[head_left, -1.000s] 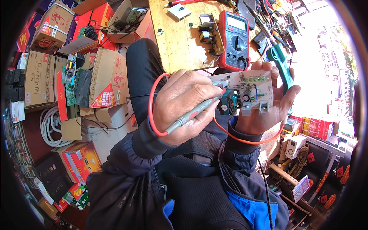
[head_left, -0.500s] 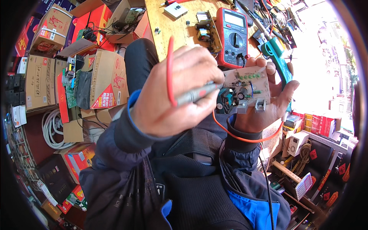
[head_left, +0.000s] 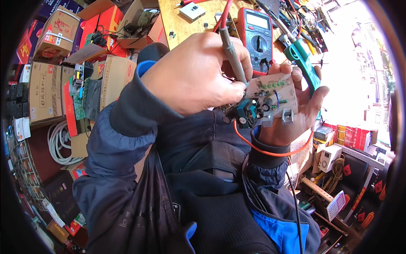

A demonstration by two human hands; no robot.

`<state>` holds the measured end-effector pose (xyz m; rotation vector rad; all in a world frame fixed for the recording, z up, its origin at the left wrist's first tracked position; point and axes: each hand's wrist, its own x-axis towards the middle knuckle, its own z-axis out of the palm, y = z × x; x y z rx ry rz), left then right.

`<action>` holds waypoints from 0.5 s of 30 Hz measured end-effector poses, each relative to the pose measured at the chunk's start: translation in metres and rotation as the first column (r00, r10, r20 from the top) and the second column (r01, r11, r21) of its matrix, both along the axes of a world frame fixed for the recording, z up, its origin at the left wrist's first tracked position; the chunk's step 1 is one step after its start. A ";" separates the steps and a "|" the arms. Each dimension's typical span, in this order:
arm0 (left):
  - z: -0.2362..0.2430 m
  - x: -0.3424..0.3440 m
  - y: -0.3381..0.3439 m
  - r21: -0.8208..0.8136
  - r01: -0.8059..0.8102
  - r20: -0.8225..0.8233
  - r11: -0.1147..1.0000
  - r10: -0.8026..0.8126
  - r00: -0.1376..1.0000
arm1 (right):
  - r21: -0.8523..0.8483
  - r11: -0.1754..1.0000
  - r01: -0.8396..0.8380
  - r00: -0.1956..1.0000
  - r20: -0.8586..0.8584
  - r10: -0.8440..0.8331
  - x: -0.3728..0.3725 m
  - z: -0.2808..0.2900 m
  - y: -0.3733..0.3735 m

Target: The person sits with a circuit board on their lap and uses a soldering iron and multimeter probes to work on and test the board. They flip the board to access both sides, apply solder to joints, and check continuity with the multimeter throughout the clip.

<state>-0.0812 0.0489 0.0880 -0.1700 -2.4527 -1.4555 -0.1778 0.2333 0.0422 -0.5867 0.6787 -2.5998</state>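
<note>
My left hand is closed around a grey test probe with a red lead running up from its top. The probe stands steeply, its lower end by the left edge of a circuit board; the tip is hidden. My right hand grips the board from beneath and the right side. Green resistors, capacitors, a teal transformer and metal heat sinks show on it. A teal-handled tool like a soldering gun also lies in the right hand, with an orange cord looping below the board.
A red multimeter lies on the wooden table beyond the board. Small transistors and a white block are left of it; tools and wires crowd the right. Cardboard boxes line the left side.
My left hand has turned, swinging the probe from a flat slant to nearly upright. The red lead now runs upward instead of arching over the hand. The board and right hand are almost still.
</note>
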 end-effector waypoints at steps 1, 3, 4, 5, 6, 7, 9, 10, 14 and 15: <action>0.000 -0.001 0.000 0.026 -0.007 0.031 1.000 0.006 0.999 | 0.003 1.000 -0.003 1.000 0.010 0.003 0.000 0.000 0.000; 0.001 -0.001 -0.002 0.180 0.015 0.151 0.984 -0.043 0.988 | 0.001 1.000 -0.006 1.000 0.022 0.006 0.001 0.002 0.000; 0.000 0.000 -0.001 0.297 -0.007 0.223 0.955 -0.062 0.973 | 0.030 0.999 0.030 0.998 0.046 -0.032 0.002 0.002 -0.001; 0.000 0.001 -0.001 0.407 -0.038 0.291 0.912 -0.091 0.952 | 0.055 0.996 0.066 0.995 0.067 -0.070 0.003 0.002 -0.002; -0.002 -0.001 0.000 0.417 -0.030 0.284 0.909 -0.099 0.954 | 0.081 0.991 0.102 0.990 0.087 -0.109 0.003 0.003 -0.002; -0.004 -0.001 0.001 0.489 -0.047 0.302 0.871 -0.119 0.946 | 0.080 0.991 0.106 0.989 0.093 -0.113 0.003 0.003 -0.002; -0.010 -0.001 0.005 0.627 -0.059 0.299 0.777 -0.170 0.939 | 0.080 0.990 0.113 0.987 0.106 -0.121 0.003 0.003 -0.002; -0.014 -0.001 0.009 0.614 -0.083 0.306 0.785 -0.140 0.942 | 0.069 0.994 0.089 0.992 0.082 -0.095 0.003 0.003 -0.001; -0.029 -0.002 0.019 0.726 -0.073 0.249 0.684 -0.162 0.955 | 0.055 0.997 0.047 0.999 0.023 -0.048 -0.001 0.002 0.002; -0.032 -0.002 0.021 0.728 -0.083 0.250 0.681 -0.150 0.957 | 0.059 0.997 0.054 0.998 0.018 -0.055 -0.002 0.001 0.003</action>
